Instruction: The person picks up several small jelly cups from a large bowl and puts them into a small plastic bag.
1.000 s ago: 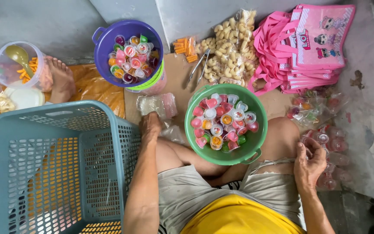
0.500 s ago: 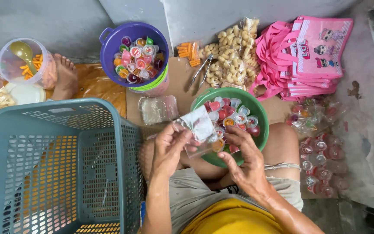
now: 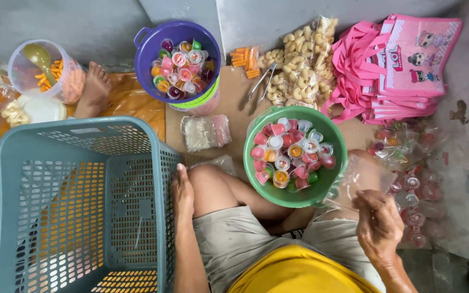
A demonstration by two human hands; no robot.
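Holding: your right hand (image 3: 378, 225), at the lower right of the frame, pinches a clear plastic bag (image 3: 360, 182) between thumb and fingers; the bag rises from the hand over your right knee, just beside the green bowl (image 3: 335, 187).
Left hand: your left hand (image 3: 182, 191) lies at the frame's centre left, fingers together and flat, against the corner of the teal laundry basket (image 3: 137, 130) and your left thigh; it grips nothing.
Doing it well: judging from the limp bag, you would do best to keep the pinch on one edge only, so the mouth can fall open, and to bring your free hand across to part the two sheets. Holding the mouth close above the green bowl's rim would, I judge, spare spilled cups.
Bowls: two show their contents, the green one at centre and a purple bowl (image 3: 146, 54) at upper centre; under the purple one sits a further green rim, so a third is likely stacked there.
Jelly cups: each bowl holds roughly twenty small sealed cups in red, orange, green and clear; an exact count is not possible where they overlap.
Tongs: one metal pair (image 3: 260, 85), lying on cardboard beside the packets of pale puffed snacks (image 3: 299, 65).
Pink tote bags: one stack (image 3: 403, 65) at upper right; the number is hidden.
Spare clear bags: one small pile (image 3: 206, 132) left of the green bowl.
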